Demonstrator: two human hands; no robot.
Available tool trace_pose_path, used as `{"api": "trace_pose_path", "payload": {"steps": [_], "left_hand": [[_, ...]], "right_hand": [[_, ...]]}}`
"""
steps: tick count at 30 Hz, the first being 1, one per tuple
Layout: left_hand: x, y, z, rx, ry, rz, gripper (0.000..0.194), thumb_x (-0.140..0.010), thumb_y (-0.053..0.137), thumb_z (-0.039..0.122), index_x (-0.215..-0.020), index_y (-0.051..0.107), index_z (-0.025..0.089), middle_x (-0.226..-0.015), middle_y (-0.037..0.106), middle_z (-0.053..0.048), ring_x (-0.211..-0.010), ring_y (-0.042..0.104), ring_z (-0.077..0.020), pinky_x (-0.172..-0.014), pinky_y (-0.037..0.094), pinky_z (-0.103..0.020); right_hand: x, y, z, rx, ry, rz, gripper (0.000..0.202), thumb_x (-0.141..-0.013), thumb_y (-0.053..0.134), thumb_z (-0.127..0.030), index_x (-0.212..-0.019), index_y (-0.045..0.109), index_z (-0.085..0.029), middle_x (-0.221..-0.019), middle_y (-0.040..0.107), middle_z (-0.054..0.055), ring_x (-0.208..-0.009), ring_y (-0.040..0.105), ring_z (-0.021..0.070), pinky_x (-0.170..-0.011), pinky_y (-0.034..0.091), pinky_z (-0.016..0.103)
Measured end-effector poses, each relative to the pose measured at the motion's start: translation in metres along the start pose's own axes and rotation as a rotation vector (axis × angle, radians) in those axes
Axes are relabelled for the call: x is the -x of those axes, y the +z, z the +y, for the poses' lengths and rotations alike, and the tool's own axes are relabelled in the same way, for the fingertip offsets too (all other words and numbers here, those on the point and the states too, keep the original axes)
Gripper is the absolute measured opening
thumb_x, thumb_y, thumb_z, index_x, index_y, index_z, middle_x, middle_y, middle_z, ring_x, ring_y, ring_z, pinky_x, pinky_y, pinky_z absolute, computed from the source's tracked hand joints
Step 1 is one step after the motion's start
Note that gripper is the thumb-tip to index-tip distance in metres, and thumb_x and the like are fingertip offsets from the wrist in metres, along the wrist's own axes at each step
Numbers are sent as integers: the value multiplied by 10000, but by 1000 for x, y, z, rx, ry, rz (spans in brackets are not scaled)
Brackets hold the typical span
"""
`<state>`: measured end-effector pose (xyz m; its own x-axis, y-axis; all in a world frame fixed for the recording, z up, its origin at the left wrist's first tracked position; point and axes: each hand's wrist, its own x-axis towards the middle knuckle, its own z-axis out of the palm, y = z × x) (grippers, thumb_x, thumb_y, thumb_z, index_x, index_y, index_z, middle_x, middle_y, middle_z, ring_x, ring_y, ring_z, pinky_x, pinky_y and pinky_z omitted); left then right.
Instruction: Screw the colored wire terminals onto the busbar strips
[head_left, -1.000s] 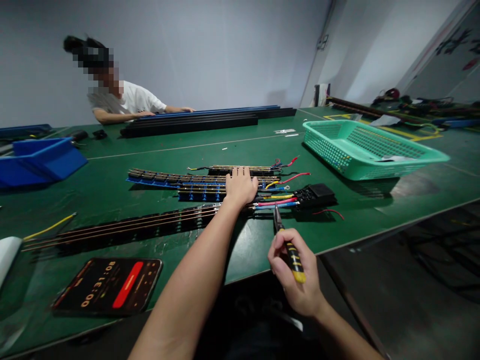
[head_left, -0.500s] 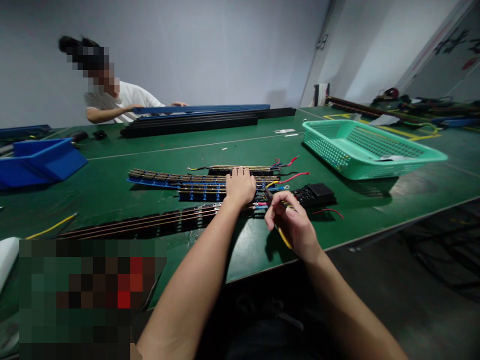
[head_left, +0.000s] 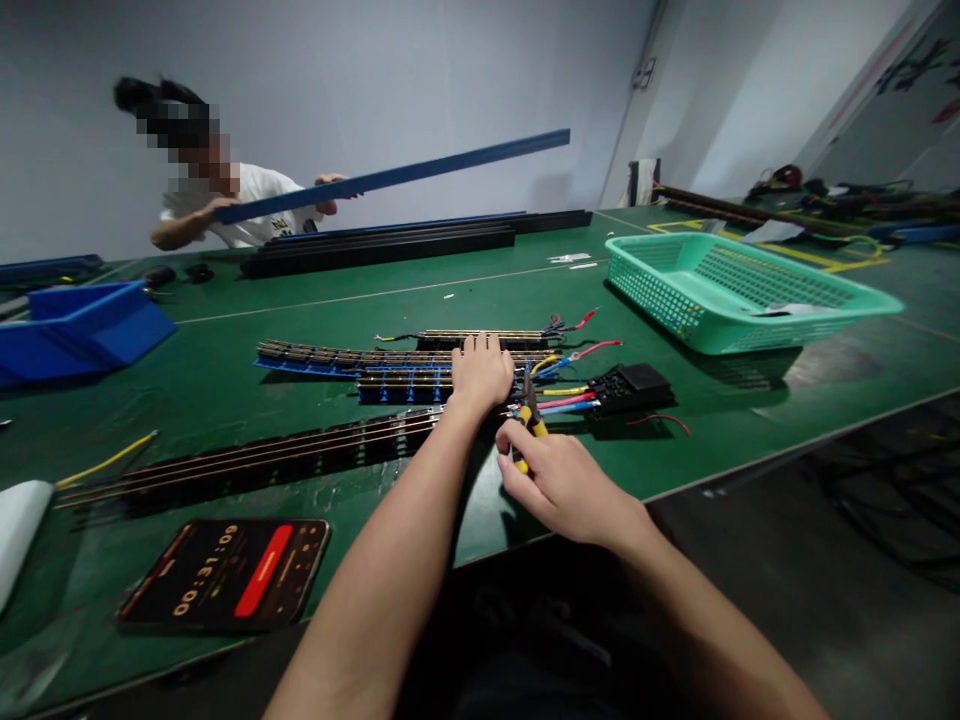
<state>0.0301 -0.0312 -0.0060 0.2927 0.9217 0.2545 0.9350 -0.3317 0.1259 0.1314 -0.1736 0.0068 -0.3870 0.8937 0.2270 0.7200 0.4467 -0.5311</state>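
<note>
My left hand lies across the rod strips, its fingers bent over a blue plastic strip with brass-coloured rods and pressing on it. My right hand is closed around the handles of yellow-and-black pliers. The jaws of the pliers point away from me, by the strip's right end, among wire ends. Yellow, red and blue wires run from there to a black box. Nearer me, a long black strip with copper-coloured rods passes under my left forearm. Another black strip with rods lies behind.
A green basket stands to the right, a blue bin to the left. A phone showing a timer lies near the front edge. Across the table, a person holds a long blue rail above black rails.
My right hand has moved left and turned, bringing the pliers more upright by the wire ends. My left hand stays put. The person opposite has lifted a blue rail.
</note>
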Motion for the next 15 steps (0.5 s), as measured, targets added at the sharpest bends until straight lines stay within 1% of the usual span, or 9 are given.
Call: {"api": "trace_pose_path", "payload": {"steps": [1,3,5,7,8,10,12,13,15], "left_hand": [[0,0,0,1,0,-3,436,-1019,351,338,-1386,516,171,-1484,522,-130,-1338,465,-286,-1077,409,-462],[0,-1,0,-1,-3,-13,439,-1020,350,347,-1384,521,170,-1489,518,-130,-1341,464,-286,-1080,408,-463],[0,-1,0,-7,-5,-19,445,-1021,347,352,-1382,526,163,-1497,511,-132,-1345,460,-289,-1081,409,-467],[0,-2,1,-12,-2,-25,457,-1022,340,357,-1391,522,158,-1511,497,-135,-1356,451,-292,-1085,405,-472],[0,-2,1,-12,1,-28,463,-1023,336,360,-1397,518,156,-1518,491,-136,-1363,445,-293,-1089,403,-474],[0,-2,0,-11,3,-31,472,-1025,330,367,-1405,514,157,-1523,486,-134,-1368,441,-293,-1094,398,-476],[0,-2,0,-8,-2,-30,474,-1024,333,377,-1403,518,160,-1519,493,-129,-1362,448,-292,-1095,399,-476],[-1,-2,0,-5,-6,-30,474,-1022,338,381,-1399,522,161,-1516,497,-127,-1359,451,-291,-1094,399,-477],[-1,-2,0,-1,-12,-34,472,-1019,347,386,-1393,527,160,-1514,499,-129,-1360,449,-292,-1094,399,-479]], "right_hand": [[0,2,-1,-5,3,1,87,-959,468,-259,-970,542,-215,-670,541,-15,-586,478,163,-589,279,286],[1,7,0,-120,1,58,94,-976,460,-276,-962,531,-217,-720,563,-4,-624,503,159,-615,316,284],[2,11,2,-339,21,188,126,-1000,441,-311,-950,516,-222,-747,564,-7,-643,511,145,-624,352,272],[1,13,6,-607,84,359,178,-1020,422,-378,-966,507,-231,-696,523,-31,-591,474,124,-566,348,245],[1,12,8,-740,123,438,205,-1020,423,-420,-977,505,-237,-653,488,-48,-548,438,115,-518,324,229],[-1,8,10,-972,186,556,255,-1001,446,-490,-979,507,-243,-589,440,-69,-480,366,100,-442,261,205],[0,0,10,-1115,228,626,286,-976,483,-524,-955,518,-241,-550,432,-74,-440,321,86,-402,217,189],[1,-5,8,-1148,237,650,291,-967,502,-527,-948,528,-238,-542,444,-71,-429,316,80,-393,208,184],[8,-16,4,-1144,222,685,290,-956,541,-520,-950,556,-231,-534,467,-62,-426,327,74,-388,205,179]]}}
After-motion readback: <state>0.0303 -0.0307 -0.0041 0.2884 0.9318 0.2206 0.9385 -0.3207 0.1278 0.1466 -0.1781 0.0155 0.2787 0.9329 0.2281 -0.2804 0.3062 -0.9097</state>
